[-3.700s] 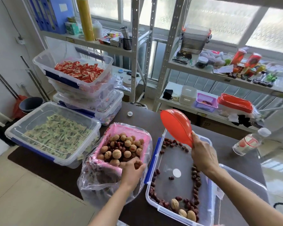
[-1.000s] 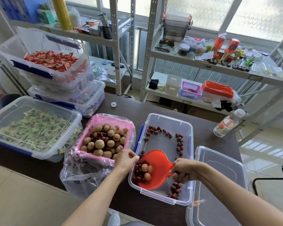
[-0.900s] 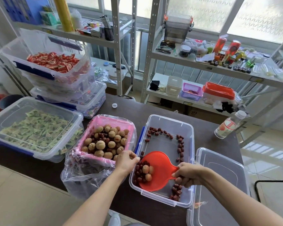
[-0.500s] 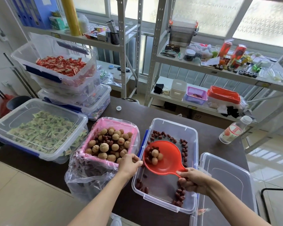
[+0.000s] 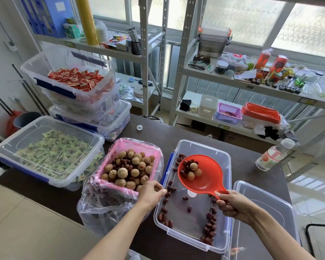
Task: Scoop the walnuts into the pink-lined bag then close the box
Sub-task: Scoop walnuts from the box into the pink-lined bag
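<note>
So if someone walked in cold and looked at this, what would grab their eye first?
Probably the bright red plastic scoop, gripped by the right hand above the clear plastic box and carrying a few walnuts and red dates. Next, the pink-lined bag heaped with walnuts just to its left, its near edge held by the left hand. Then the clear tub of red sweet packets stacked at back left.
</note>
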Tool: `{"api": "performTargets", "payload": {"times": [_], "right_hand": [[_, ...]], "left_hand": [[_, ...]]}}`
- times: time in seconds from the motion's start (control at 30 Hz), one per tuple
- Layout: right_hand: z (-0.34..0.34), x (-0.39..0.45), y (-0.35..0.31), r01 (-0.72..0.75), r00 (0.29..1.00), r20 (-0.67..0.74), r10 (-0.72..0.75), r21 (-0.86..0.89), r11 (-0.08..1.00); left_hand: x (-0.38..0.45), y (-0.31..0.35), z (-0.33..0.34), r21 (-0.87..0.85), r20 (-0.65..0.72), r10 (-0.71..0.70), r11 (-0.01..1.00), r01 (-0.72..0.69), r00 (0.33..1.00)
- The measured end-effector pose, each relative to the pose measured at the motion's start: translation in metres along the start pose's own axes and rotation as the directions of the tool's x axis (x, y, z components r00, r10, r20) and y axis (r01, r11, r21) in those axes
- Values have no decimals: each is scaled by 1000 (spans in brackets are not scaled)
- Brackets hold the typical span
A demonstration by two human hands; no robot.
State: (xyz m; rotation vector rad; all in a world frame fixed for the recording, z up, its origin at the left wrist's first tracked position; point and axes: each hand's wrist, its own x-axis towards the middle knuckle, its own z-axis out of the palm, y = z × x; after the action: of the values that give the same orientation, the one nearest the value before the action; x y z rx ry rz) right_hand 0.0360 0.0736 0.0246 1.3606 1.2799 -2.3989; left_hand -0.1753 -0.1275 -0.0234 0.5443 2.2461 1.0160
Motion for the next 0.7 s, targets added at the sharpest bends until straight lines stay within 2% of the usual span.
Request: {"api": "performTargets", "payload": {"times": [0.27, 0.47, 0.7], "right_hand": [[36, -7, -38, 97, 995, 43, -90, -217, 971], [97, 10, -54, 171, 985, 70, -156, -384, 907], [148, 45, -55, 193, 969, 12, -247, -657, 728]], "left_hand": [[-2, -1, -8, -109, -41, -8, 994, 3, 999], [-4, -12, -35, -220, -156, -38, 976, 3, 987], [-12, -40, -63, -319, -256, -155, 945, 67, 954]]}}
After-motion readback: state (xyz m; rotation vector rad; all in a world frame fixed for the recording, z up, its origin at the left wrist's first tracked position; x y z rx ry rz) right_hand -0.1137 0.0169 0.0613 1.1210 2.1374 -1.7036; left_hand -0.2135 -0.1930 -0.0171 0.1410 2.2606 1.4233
